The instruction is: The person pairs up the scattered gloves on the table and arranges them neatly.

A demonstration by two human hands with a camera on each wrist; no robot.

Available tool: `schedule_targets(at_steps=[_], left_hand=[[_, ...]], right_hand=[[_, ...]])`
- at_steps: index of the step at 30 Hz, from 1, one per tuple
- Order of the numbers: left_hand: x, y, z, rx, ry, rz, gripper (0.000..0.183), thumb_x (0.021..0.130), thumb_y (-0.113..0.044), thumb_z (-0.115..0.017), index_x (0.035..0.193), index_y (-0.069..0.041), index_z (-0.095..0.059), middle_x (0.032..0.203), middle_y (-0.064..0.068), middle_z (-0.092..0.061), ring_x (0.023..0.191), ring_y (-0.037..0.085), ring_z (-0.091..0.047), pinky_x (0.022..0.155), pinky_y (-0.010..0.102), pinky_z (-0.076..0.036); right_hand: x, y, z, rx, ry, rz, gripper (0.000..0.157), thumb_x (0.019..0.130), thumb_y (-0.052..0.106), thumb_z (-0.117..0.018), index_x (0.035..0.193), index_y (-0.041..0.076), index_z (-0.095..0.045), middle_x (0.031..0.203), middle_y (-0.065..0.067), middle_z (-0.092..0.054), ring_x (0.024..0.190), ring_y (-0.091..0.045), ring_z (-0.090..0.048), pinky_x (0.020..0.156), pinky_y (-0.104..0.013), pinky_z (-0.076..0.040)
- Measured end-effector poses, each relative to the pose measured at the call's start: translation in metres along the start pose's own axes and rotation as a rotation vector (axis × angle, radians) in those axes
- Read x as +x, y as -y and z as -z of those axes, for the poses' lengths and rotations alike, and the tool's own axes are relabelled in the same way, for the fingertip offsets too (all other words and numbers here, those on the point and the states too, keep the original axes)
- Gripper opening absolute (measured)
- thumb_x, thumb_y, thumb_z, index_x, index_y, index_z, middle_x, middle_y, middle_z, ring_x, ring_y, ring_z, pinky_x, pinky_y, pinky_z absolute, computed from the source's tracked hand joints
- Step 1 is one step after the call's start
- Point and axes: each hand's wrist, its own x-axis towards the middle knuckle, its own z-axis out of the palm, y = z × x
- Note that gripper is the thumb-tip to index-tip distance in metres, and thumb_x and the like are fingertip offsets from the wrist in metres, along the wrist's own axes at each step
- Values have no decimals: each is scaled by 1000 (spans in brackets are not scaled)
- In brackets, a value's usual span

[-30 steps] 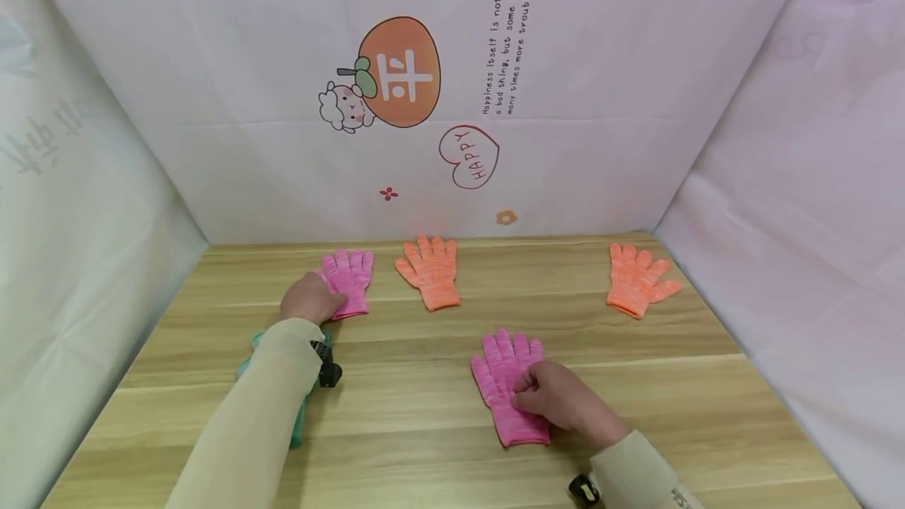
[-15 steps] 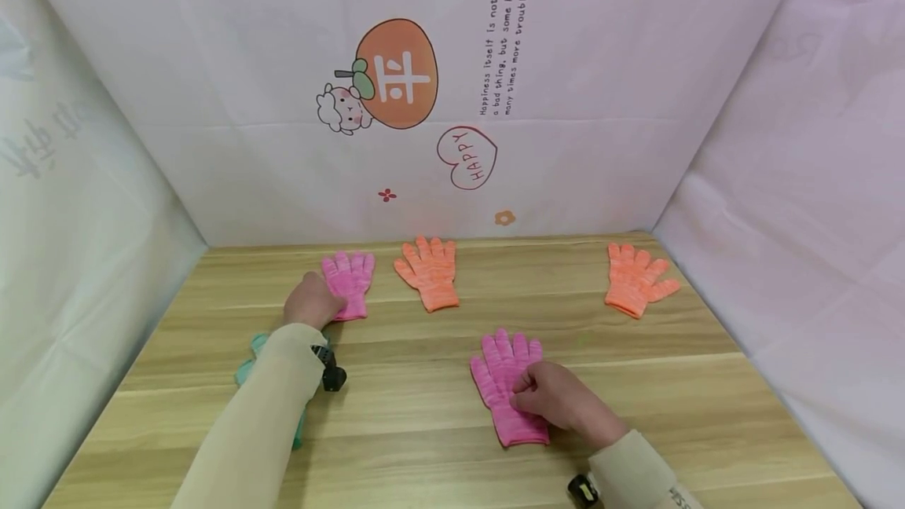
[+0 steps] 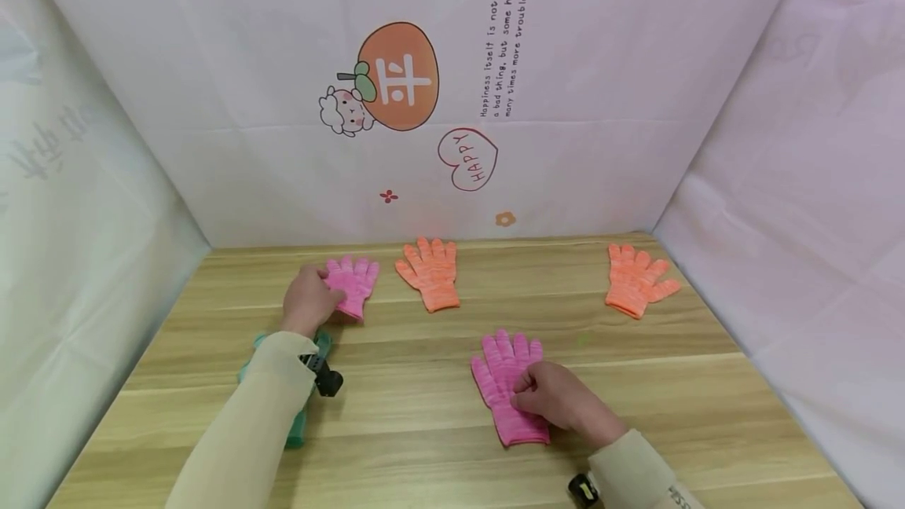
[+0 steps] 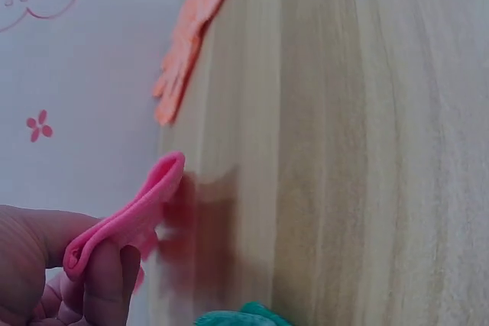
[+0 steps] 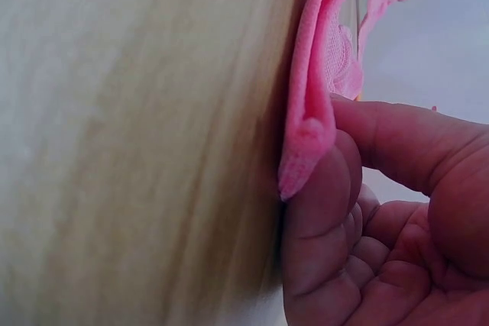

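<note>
At the back left, my left hand (image 3: 309, 301) pinches a pink glove (image 3: 356, 283) by its side edge. The left wrist view shows thumb and fingers closed on the folded pink cuff (image 4: 126, 227), which is raised off the table. My right hand (image 3: 560, 397) is at the front, pinching the right edge of a second pink glove (image 3: 503, 371) that lies on the table, fingers pointing away. In the right wrist view, that glove's edge (image 5: 312, 74) is caught between thumb and index finger. A teal glove (image 3: 297, 426) lies partly hidden beneath the left forearm.
Two orange gloves lie flat near the back edge, one orange glove (image 3: 434, 281) mid-left and another orange glove (image 3: 632, 281) at the right. The wooden table (image 3: 424, 383) is bounded by a printed white back sheet (image 3: 283, 179) and white side sheets.
My left hand has raised the far pink glove slightly and shifted it a little to the right. The right hand and its glove stay in place.
</note>
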Motion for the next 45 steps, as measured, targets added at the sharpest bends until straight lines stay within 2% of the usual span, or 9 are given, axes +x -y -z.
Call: schedule_targets(at_steps=[5, 11, 17, 26, 30, 36, 45], left_hand=[[-11, -8, 7, -35, -22, -49, 55, 96, -18, -68, 143, 2, -49, 124, 22, -61, 103, 34, -59, 83, 41, -51], [-25, -17, 12, -60, -62, -100, 50, 96, -17, -68, 140, 1, -52, 123, 22, -64, 106, 34, -61, 86, 41, -51], [-42, -28, 16, -121, -112, -161, 47, 94, -14, -68, 138, -1, -55, 114, 16, -63, 97, 29, -59, 78, 34, -48], [-76, -47, 17, -233, -77, -251, 41, 95, -15, -66, 133, -4, -55, 105, 11, -58, 92, 27, -55, 76, 35, -47], [-92, -51, 11, -272, -73, -263, 38, 95, -15, -67, 130, -7, -56, 100, 8, -56, 87, 24, -53, 72, 31, -46], [-113, -50, -6, -339, -64, -250, 35, 93, -15, -70, 126, -9, -57, 97, 6, -56, 84, 21, -52, 67, 27, -45], [-135, -38, -33, -366, -28, -221, 33, 88, -8, -73, 119, -7, -60, 91, 6, -56, 76, 18, -51, 62, 25, -44]], right_hand=[[-1, 1, 0, -7, -3, -9, 13, 90, 12, -78, 88, 8, -65, 74, -3, -58, 63, -15, -52, 59, -30, -44], [-1, 2, -1, -11, -5, -12, 12, 90, 11, -77, 87, 8, -65, 72, -2, -57, 61, -14, -50, 57, -29, -42], [1, 0, -1, -16, 3, 18, 12, 89, 10, -75, 83, 8, -65, 70, 0, -56, 62, -13, -50, 57, -27, -41], [2, 0, 0, -39, 5, 34, 13, 88, 9, -76, 82, 9, -65, 72, -1, -57, 64, -14, -51, 58, -28, -41], [2, 0, 0, -41, 10, 41, 14, 88, 9, -76, 80, 9, -64, 70, 0, -56, 63, -13, -50, 58, -28, -41], [3, -1, 0, -20, 31, 32, 22, 90, 9, -74, 72, 10, -60, 62, 4, -47, 57, -11, -43, 54, -25, -34], [1, 1, 0, -15, 10, 12, 14, 89, 11, -76, 83, 9, -64, 70, -1, -55, 61, -13, -49, 57, -28, -39]])
